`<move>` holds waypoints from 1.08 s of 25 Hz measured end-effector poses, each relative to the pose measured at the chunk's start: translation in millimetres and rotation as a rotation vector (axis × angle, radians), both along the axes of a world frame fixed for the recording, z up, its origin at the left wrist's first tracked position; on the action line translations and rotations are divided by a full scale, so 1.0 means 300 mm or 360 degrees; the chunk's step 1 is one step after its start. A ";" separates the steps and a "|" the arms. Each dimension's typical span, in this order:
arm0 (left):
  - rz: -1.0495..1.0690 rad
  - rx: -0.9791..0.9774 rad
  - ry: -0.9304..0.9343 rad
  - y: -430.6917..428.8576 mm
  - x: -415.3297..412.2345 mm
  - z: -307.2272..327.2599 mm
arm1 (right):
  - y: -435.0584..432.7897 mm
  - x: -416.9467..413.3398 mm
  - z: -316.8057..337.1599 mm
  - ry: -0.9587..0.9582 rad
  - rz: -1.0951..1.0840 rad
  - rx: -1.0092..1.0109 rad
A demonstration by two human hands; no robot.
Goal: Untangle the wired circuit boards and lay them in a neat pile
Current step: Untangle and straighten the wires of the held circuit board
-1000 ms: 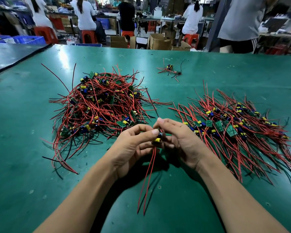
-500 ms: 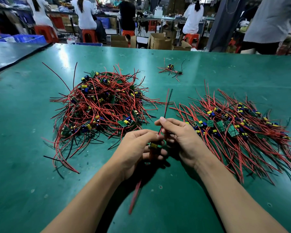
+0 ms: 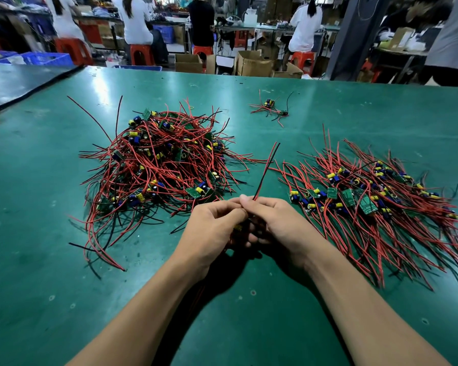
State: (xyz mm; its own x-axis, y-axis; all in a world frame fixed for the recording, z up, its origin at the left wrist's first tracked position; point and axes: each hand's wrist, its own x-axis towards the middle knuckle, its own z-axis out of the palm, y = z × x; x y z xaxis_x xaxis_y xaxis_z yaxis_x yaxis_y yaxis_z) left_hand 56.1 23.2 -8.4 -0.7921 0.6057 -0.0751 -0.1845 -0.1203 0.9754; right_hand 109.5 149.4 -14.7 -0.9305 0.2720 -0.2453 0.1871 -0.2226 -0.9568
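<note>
While both hands meet low over the dark green matted surface (image 3: pixel 37 207), the left hand (image 3: pixel 212 228) and the right hand (image 3: pixel 278 223) sit just beyond the near right edge of the tangled heap (image 3: pixel 164 165), a big mound of looping red and black wires knotted around small green boards with yellow and blue parts. The right hand has its thumb and forefinger closed together, pinching a thin red and black wire pair (image 3: pixel 266 170) that rises from the fingertips and slants away, its tips ending level with the middle of the tangled heap, just off its right fringe. The left hand has its fingers curled in against the right hand, wrapped around a small circuit board (image 3: pixel 237 227); only a yellow part of it shows between the fingers, so how the board lies cannot be told.

Right of the tangled heap, well apart from it, lies the neat pile (image 3: pixel 376 202): boards in a loose band with their red wires fanned out mostly in one direction. Beyond the tangled heap and to its right, a small stray cluster (image 3: pixel 271 109) of boards and wires lies alone. Far behind the tangled heap, past the edge of the surface, people (image 3: pixel 135 22) sit on red plastic stools (image 3: pixel 140 54) near brown cardboard boxes (image 3: pixel 253 63).
</note>
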 end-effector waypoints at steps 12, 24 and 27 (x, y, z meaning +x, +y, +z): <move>-0.0140 -0.0055 0.0001 0.011 0.018 0.010 | 0.034 -0.047 0.039 0.0122 -0.0447 -0.0781; -0.0062 -0.0021 -0.0072 0.016 0.010 0.003 | -0.014 -0.014 0.018 -0.0041 -0.0045 -0.0013; -0.0111 -0.0021 -0.0087 0.013 0.006 0.000 | 0.012 -0.029 0.015 -0.0044 -0.0178 -0.0013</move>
